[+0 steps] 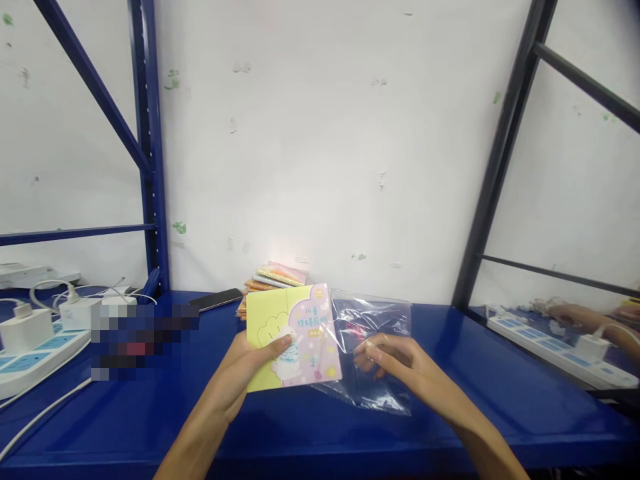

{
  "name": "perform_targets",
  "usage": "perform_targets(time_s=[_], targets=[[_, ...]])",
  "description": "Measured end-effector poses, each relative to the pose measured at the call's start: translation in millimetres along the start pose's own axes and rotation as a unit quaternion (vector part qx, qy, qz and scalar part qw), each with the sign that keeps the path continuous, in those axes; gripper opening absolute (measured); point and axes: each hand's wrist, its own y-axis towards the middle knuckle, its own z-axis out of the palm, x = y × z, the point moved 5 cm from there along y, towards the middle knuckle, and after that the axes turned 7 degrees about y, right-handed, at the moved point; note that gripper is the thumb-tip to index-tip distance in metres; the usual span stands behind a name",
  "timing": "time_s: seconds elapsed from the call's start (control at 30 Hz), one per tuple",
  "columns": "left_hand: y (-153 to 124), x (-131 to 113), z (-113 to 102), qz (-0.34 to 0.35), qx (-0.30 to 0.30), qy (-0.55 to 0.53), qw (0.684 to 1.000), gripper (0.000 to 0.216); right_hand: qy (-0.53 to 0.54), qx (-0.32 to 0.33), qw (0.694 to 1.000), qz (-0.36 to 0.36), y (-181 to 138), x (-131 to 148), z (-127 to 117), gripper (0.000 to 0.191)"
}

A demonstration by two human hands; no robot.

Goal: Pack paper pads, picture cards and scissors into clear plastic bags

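My left hand (255,357) grips a children's paper-cutting booklet (313,327), thumb on its front. The cover is pink with a white bear, and a yellow sheet (265,310) shows at its left side. A clear plastic bag (385,393) reaches over the right edge of the booklet and spreads out to the right. My right hand (387,357) pinches the bag between thumb and fingers. Something small and pink (356,330) shows by the bag near the right fingertips; what it is I cannot make out.
Behind the booklet, a stack of colourful packets (275,275) lies by the wall, with a dark phone (217,300) to its left. Power strips with plugs and cables stand at left (45,353) and right (560,353). Blue rack posts (150,147) rise from the blue table (450,413). Another person's hand (580,317) shows far right.
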Motion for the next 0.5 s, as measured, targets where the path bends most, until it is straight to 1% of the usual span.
perform_targets(time_s=[0.1, 0.2, 0.33, 0.5], targets=[[-1, -1, -1, 0.008, -0.006, 0.024, 1.000, 0.070, -0.016, -0.033, 0.999, -0.027, 2, 0, -2, 0.040], [-2, -5, -1, 0.022, 0.003, 0.039, 0.999, 0.070, -0.040, -0.066, 0.996, -0.043, 2, 1, -4, 0.040], [-7, -11, -4, 0.018, 0.008, 0.055, 0.998, 0.068, -0.055, -0.049, 0.996, -0.048, 0, 1, -1, 0.040], [-13, -16, -8, 0.011, 0.013, 0.065, 0.998, 0.072, -0.050, -0.021, 0.998, -0.030, 1, -3, 3, 0.040]])
